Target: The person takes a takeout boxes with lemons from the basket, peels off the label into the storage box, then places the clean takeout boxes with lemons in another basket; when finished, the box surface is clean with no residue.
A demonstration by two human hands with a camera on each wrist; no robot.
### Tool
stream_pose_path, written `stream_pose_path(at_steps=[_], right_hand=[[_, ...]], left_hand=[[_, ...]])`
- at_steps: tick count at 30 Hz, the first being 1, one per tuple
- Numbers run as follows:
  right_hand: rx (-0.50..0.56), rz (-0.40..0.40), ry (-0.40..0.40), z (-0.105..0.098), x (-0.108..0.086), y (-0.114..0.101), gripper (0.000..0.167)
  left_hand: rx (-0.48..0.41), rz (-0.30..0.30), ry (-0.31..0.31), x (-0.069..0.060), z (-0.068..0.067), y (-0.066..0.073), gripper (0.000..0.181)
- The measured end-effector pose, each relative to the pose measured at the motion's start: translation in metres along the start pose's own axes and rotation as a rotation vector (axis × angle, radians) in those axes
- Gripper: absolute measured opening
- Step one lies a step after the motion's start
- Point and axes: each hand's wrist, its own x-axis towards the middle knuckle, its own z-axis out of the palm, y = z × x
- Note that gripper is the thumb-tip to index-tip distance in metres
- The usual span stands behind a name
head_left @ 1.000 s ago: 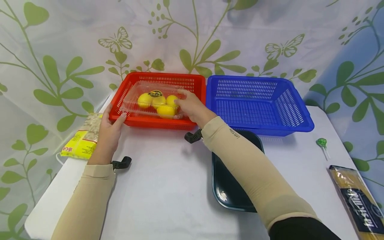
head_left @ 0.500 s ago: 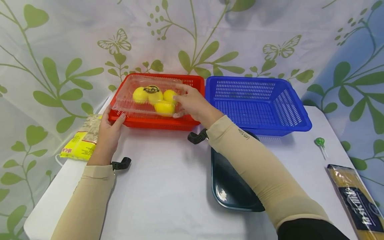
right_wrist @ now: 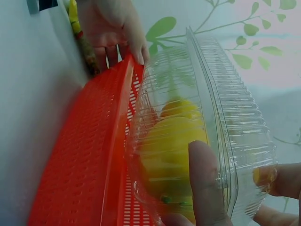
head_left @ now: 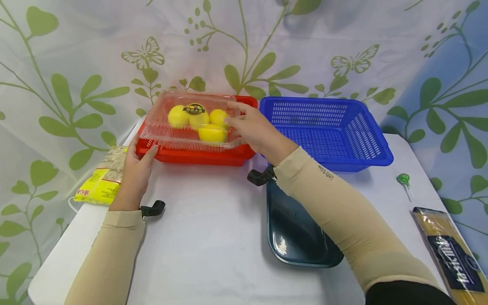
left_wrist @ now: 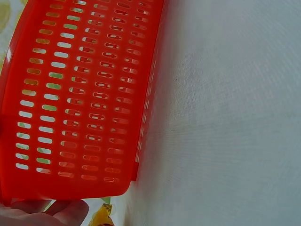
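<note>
A clear plastic clamshell box (head_left: 160,123) holds several yellow lemons (head_left: 212,133) and has a black label on its lid. My right hand (head_left: 253,131) grips its right end; in the right wrist view the thumb (right_wrist: 204,179) lies on one side and fingers (right_wrist: 277,176) on the other. The box is above the red plastic basket (head_left: 198,156), seemingly raised off its bottom. My left hand (head_left: 135,178) grips the basket's front left corner, thumb at the rim and fingers outside. In the left wrist view the basket's slotted wall (left_wrist: 84,94) hides most of that hand.
A blue basket (head_left: 312,131) stands right of the red one. Under my right forearm lies a dark green tray (head_left: 293,228). A yellow food bag (head_left: 103,178) is at the left edge, a green lollipop (head_left: 403,180) and a pasta packet (head_left: 450,254) at the right.
My right hand has raised the lemon box, and more of the red basket's front shows beneath it. The box has also shifted slightly left. My left hand has kept its grip on the basket corner.
</note>
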Motion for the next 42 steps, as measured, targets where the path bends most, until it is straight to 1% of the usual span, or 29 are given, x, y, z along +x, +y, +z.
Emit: stream_pose_path(at_steps=[4, 7, 8, 11, 16, 18, 20, 22, 24, 26, 28, 30, 32, 35, 38, 42], right_hand=[[-0.033, -0.002, -0.005, -0.003, -0.011, -0.002, 0.063], [-0.025, 0.003, -0.019, -0.005, -0.02, -0.003, 0.063], [-0.018, 0.005, -0.024, -0.005, -0.023, -0.003, 0.063], [0.0, 0.007, -0.041, -0.006, -0.031, -0.003, 0.063], [-0.011, -0.009, -0.062, -0.007, -0.044, -0.002, 0.063], [-0.022, -0.016, -0.07, -0.007, -0.048, 0.0, 0.063], [-0.047, -0.022, -0.072, -0.007, -0.052, 0.002, 0.062], [-0.066, -0.022, -0.077, -0.008, -0.056, 0.005, 0.062], [-0.08, -0.023, -0.081, -0.009, -0.061, 0.007, 0.062], [-0.092, -0.026, -0.082, -0.009, -0.065, 0.01, 0.063], [-0.093, -0.036, -0.082, -0.01, -0.07, 0.014, 0.063], [-0.094, -0.044, -0.075, -0.009, -0.075, 0.018, 0.063], [-0.098, -0.054, -0.069, -0.009, -0.081, 0.023, 0.063], [-0.109, -0.063, -0.065, -0.008, -0.091, 0.028, 0.063], [-0.124, -0.066, -0.066, -0.008, -0.1, 0.033, 0.063], [-0.149, -0.059, -0.07, -0.008, -0.113, 0.038, 0.063]], left_hand=[[0.006, 0.018, -0.011, -0.001, 0.0, 0.0, 0.083], [-0.011, 0.035, -0.023, -0.001, 0.0, 0.0, 0.087], [-0.032, 0.041, -0.029, -0.001, 0.0, -0.001, 0.089], [-0.052, 0.078, -0.041, 0.0, -0.001, -0.002, 0.092], [-0.022, 0.143, -0.033, 0.001, 0.0, -0.002, 0.083], [0.003, 0.153, -0.023, 0.001, 0.001, -0.002, 0.08], [0.007, 0.156, -0.019, 0.001, 0.001, -0.002, 0.078], [0.011, 0.143, -0.018, 0.001, 0.0, -0.002, 0.079], [-0.007, 0.123, -0.027, -0.001, -0.001, -0.002, 0.083], [-0.03, 0.093, -0.036, -0.002, -0.002, -0.002, 0.088], [-0.005, 0.06, -0.039, -0.004, -0.004, -0.002, 0.093], [-0.022, 0.037, -0.045, -0.006, -0.005, -0.002, 0.095], [-0.008, 0.007, -0.049, -0.007, -0.006, -0.002, 0.098], [0.007, -0.028, -0.059, -0.005, -0.007, -0.001, 0.096], [0.051, -0.072, -0.047, -0.002, -0.008, 0.001, 0.094], [0.082, -0.08, -0.042, -0.004, -0.009, 0.007, 0.091]])
